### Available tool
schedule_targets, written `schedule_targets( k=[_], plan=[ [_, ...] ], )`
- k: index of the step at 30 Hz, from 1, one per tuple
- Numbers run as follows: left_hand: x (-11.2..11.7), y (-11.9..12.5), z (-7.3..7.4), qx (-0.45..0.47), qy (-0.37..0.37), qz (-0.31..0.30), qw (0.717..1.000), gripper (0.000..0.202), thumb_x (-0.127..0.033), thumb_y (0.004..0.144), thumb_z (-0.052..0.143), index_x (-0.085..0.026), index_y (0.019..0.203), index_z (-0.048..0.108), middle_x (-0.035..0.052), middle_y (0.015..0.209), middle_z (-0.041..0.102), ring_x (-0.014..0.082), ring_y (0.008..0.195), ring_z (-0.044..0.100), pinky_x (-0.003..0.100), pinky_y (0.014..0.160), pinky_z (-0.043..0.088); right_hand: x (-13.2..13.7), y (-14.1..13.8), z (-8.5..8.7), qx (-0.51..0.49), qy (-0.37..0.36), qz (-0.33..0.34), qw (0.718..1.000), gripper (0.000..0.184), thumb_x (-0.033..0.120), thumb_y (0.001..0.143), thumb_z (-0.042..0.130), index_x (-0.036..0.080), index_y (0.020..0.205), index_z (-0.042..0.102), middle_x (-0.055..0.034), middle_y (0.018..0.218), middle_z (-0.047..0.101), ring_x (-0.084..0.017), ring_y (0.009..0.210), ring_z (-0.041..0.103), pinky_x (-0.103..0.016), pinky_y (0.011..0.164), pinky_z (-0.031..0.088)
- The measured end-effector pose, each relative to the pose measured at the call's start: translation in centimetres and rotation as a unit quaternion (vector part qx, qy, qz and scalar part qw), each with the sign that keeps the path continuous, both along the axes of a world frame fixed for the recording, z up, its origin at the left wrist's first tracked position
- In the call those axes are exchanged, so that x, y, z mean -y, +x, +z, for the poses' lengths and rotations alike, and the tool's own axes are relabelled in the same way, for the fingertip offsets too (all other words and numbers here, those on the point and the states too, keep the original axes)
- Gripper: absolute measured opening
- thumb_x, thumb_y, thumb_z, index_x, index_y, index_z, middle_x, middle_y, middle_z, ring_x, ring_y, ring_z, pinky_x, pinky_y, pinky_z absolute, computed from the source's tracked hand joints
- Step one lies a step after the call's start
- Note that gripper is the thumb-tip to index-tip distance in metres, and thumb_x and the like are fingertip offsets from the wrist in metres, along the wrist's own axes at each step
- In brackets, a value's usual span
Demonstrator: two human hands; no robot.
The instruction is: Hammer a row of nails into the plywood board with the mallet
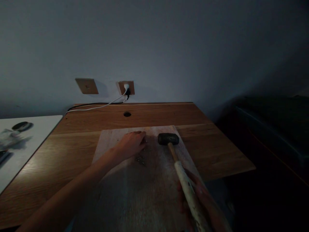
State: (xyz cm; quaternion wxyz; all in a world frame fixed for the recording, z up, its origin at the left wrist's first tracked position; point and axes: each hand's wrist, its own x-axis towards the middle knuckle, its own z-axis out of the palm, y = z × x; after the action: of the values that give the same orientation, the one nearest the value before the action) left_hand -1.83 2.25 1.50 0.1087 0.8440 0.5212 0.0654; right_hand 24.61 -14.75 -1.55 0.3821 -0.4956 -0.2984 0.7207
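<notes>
My right hand (200, 199) grips the pale wooden handle of a mallet (180, 167), low at the right. Its black head (168, 139) rests on or just above a light board (135, 190) that lies on the wooden desk (72, 151). My left hand (131, 144) reaches out over the board, knuckles up, fingers curled down at a small dark thing by its fingertips, left of the mallet head. Small dark bits (140, 159) lie on the board just below that hand.
The desk has a round cable hole (127, 114) near the wall. A white cable (96, 107) runs to a wall socket (126, 87); another wall plate (86, 86) sits left of it. A white table (26, 141) with blurred objects stands left. Dark furniture (272, 129) is right.
</notes>
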Motion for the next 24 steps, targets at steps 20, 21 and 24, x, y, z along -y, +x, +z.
schedule_targets(
  k=[20,21,24],
  plan=[
    [-0.9,-0.8,-3.8,0.132,0.036,-0.006,0.991,0.012,-0.029,0.091,0.070,-0.019,0.094,0.067,0.0018,0.084,0.070,0.0170,0.074,0.062,0.028,0.068,0.042,-2.6,4.5,-0.6,0.502,0.252,0.008,0.828,0.068,0.066,0.092,0.056,0.023,0.145,0.063,-0.0141,0.145,0.062,-0.037,0.136,0.059,-0.059,0.115,0.044],
    [-0.9,-0.8,-3.7,0.131,0.036,-0.007,0.991,0.011,-0.028,0.091,0.070,-0.018,0.095,0.067,0.0019,0.085,0.070,0.0171,0.074,0.062,0.028,0.068,0.042,-2.6,4.5,-0.6,0.501,0.251,0.007,0.828,0.068,0.066,0.093,0.056,0.024,0.146,0.062,-0.0139,0.146,0.062,-0.037,0.136,0.058,-0.059,0.116,0.043],
    [-0.8,-0.8,-3.6,0.129,0.029,-0.012,0.991,0.011,-0.027,0.090,0.071,-0.018,0.096,0.067,0.0024,0.086,0.070,0.0175,0.076,0.063,0.029,0.069,0.043,-2.9,4.8,-0.6,0.494,0.246,0.006,0.834,0.069,0.066,0.093,0.056,0.023,0.147,0.059,-0.0129,0.149,0.059,-0.035,0.142,0.053,-0.059,0.120,0.038]
  ],
)
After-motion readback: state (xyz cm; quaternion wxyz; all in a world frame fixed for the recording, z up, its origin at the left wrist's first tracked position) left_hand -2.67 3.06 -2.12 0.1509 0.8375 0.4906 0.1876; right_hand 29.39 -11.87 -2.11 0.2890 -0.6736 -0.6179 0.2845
